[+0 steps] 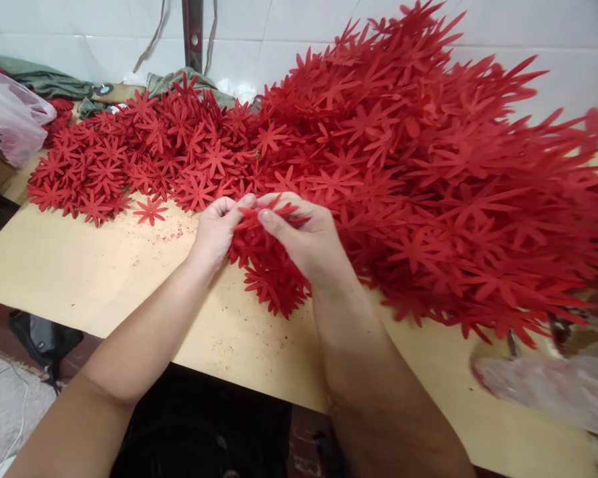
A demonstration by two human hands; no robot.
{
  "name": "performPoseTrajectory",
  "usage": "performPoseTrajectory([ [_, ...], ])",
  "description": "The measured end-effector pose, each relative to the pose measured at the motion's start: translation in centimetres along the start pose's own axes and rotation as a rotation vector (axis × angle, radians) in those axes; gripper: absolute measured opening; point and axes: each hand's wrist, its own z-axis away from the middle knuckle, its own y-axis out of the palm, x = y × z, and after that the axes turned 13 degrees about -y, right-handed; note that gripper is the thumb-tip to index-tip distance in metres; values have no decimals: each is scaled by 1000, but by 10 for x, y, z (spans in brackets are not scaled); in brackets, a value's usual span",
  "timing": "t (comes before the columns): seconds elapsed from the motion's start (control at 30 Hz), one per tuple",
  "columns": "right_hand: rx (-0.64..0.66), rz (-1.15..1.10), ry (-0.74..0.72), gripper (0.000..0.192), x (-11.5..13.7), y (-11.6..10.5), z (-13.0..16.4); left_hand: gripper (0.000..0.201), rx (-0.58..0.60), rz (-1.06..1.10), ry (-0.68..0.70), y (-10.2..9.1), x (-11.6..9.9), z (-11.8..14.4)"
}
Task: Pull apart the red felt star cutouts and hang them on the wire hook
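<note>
A thin red flower-shaped piece (272, 214) is pinched between the fingers of both hands, a little above the tabletop (80, 272) and near the middle of it. The left hand (218, 229) is closed on the left end of the piece with thumb and forefinger; the right hand (306, 239) is closed on its right side, with the thumb laid flat on top. Just under the hands, and touching the right one from below, a small stack of the same red pieces (274, 285) is seen, reaching toward the near edge.

As for progress, it can only be judged from how the pieces lie. Toward the far left corner, a flat layer of separate flowers (129, 159) is spread out, and one single flower (150, 210) lies apart at its near side. These look already handled. On the right half, a very large heap (453, 186) is piled high and tangled, up to the right edge. It seems much more is left than is done. Red crumbs (172, 234) are scattered on the bare board beside the left hand. A clear plastic bag (10, 116) is seen at the far left edge.
</note>
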Motion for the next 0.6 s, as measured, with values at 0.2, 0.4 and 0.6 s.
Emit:
performPoseTrajectory([
  [0.2, -6, 174, 31, 24, 6, 12, 3, 49, -12, -28, -44, 2, 0, 2],
  [0.4, -212, 90, 80, 32, -3, 3, -2, 44, -24, 33, -35, -2, -2, -2],
  [0.6, -334, 18, 85, 30, -9, -12, -5, 43, -28, 9, 6, -7, -7, -2],
])
